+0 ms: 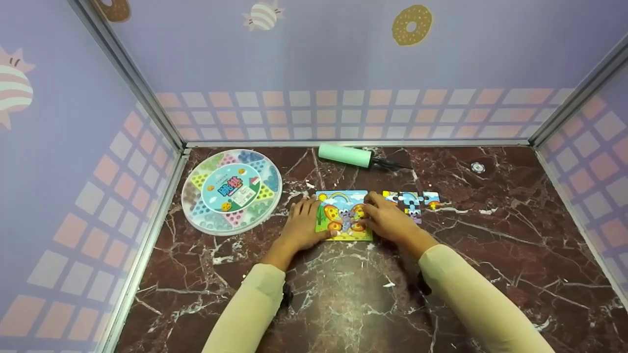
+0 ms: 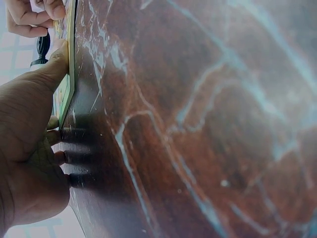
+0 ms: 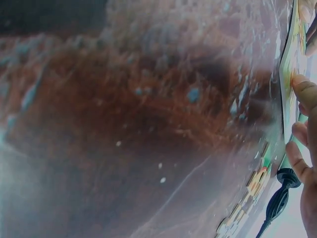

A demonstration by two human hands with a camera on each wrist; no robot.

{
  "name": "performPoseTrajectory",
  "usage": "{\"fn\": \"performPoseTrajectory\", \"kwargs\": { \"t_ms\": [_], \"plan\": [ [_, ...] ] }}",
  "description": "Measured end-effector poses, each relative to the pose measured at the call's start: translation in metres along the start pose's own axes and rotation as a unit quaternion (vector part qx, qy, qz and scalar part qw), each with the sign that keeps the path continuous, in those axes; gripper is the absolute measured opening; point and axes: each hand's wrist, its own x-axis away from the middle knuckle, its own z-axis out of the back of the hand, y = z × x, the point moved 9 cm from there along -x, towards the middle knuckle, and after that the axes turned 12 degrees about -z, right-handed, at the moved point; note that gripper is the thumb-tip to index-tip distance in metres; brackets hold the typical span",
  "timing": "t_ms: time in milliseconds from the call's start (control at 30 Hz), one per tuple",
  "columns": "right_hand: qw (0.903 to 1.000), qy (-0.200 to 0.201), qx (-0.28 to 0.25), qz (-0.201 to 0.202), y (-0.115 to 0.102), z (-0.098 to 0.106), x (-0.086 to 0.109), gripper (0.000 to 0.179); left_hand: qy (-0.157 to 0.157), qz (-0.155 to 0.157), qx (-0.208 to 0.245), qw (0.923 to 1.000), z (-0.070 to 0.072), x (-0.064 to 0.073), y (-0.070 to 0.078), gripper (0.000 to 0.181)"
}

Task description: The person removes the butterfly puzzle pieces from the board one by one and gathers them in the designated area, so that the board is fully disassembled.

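A colourful jigsaw puzzle board (image 1: 346, 198) lies on the marble table, its picture showing a cartoon elephant with orange butterfly wings under a rainbow. My left hand (image 1: 302, 223) rests along the board's left edge, fingers extended past it and thumb laid on the lower part of the picture. In the left wrist view, that thumb (image 2: 57, 62) presses the board's face. My right hand (image 1: 390, 218) lies over the board's right edge, its spread fingertips touching the picture there. The right hand partly hides the winged figure. Joined jigsaw pieces (image 1: 411, 198) lie just right of the board.
A round Chinese checkers box (image 1: 267, 171) lies on the left of the table. Behind the board is a mint-green cylindrical hand pump (image 1: 345, 155) with a black end. A small round disc (image 1: 477, 167) sits at the back right. Patterned walls (image 1: 338, 113) enclose the table.
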Motion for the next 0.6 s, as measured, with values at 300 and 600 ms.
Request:
{"fn": "performPoseTrajectory", "kwargs": {
  "t_ms": [300, 600],
  "plan": [
    [0.9984, 0.049, -0.007, 0.026, 0.005, 0.011, 0.01, 0.023, 0.004, 0.001, -0.006, 1.0, 0.001, 0.001, 0.001, 0.101],
    [0.9985, 0.055, -0.001, 0.002, 0.021, 0.023, 0.02, 0.022, -0.002, 0.007, -0.003, 1.0, -0.005, -0.003, -0.006, 0.102]
  ]
}}
